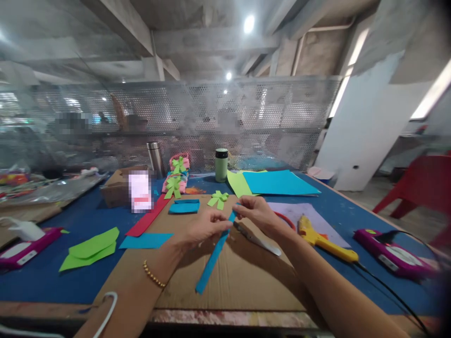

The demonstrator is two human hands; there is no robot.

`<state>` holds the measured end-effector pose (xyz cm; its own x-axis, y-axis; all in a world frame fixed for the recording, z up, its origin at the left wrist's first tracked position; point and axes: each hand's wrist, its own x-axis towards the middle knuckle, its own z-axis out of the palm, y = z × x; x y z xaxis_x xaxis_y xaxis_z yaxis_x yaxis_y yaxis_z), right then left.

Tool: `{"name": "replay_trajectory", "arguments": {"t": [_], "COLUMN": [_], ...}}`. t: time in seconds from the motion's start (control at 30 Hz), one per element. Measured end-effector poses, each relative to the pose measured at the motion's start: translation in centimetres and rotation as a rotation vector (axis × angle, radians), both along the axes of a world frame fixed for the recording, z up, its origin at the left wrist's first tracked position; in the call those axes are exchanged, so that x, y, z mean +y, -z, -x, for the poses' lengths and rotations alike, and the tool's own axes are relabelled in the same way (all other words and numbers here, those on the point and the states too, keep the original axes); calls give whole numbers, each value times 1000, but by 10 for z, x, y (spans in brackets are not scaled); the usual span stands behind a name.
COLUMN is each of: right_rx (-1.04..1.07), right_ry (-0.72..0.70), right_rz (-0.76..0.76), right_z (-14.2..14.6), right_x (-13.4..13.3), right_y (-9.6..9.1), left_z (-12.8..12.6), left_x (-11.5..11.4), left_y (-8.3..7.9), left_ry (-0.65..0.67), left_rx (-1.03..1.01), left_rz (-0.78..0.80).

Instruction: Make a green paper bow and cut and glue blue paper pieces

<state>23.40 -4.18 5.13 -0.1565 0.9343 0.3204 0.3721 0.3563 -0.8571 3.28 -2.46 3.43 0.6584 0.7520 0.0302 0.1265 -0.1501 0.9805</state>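
Blue covering spreads over the table (52,277), and a brown cardboard sheet (246,281) lies on it beneath both sets of fingers. The left hand (202,230) and right hand (259,213) have their fingers closed on the upper end of a blue paper strip (213,258), which slants down toward the person. A yellow glue gun (326,241) lies right of the fingers, scissors (257,240) just beneath the right ones, and a green paper bow (218,199) just beyond.

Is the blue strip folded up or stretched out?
Stretched out: the strip runs straight from the left hand and right hand down over the cardboard. Its top end is pinched out of sight: cannot tell there.
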Motion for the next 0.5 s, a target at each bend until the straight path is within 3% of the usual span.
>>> {"name": "replay_trajectory", "arguments": {"t": [0.13,0.33,0.5], "right_rx": [84,208,207], "right_ry": [-102,-69,-48], "right_rz": [112,158,184], "right_z": [6,13,14], "right_x": [-3,-2,2], "right_y": [0,8,13], "left_z": [-4,-6,-5], "left_x": [-4,3,4], "left_y": [0,2,1], "left_ry": [-14,-137,-125], "left_rx": [8,-130,-112], "left_rz": [20,102,100]}}
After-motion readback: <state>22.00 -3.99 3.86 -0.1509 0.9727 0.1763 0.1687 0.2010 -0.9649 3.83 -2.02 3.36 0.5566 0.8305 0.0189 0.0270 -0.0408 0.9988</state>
